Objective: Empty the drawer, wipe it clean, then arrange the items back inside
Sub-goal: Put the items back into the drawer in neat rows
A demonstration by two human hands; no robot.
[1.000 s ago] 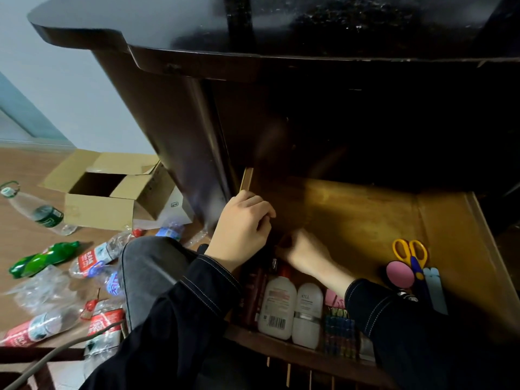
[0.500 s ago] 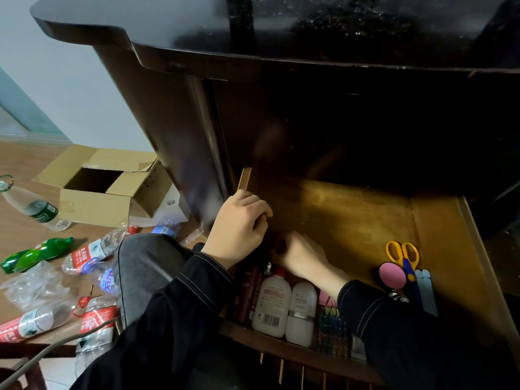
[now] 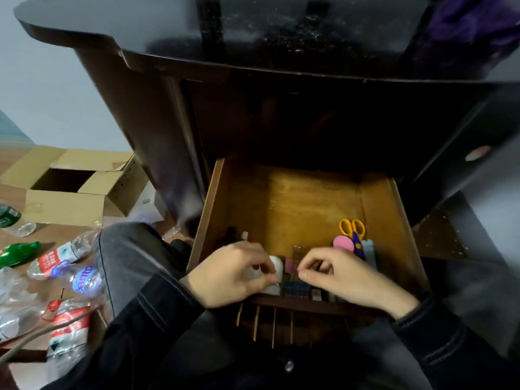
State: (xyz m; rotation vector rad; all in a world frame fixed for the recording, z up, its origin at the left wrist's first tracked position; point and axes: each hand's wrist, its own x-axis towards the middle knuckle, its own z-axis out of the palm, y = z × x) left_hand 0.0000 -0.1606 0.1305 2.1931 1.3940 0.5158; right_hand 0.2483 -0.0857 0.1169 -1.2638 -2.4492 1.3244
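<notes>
The left hand (image 3: 233,274) has let go of the drawer's (image 3: 209,215) left wall and come to the front edge, where its fingers (image 3: 266,266) now curl round a white bottle (image 3: 277,273). The right hand (image 3: 346,277) has drawn back beside it, fingers bent, thumb and forefinger nearly meeting; whether they pinch anything I cannot tell. The scissors (image 3: 352,227) and other items lie along the front edge, so emptying has probably only begun.

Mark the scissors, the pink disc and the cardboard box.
scissors (image 3: 354,235): head view, where the yellow handles meet the blades.
pink disc (image 3: 343,244): head view, centre of its face.
cardboard box (image 3: 64,206): head view, its near outer wall.
</notes>
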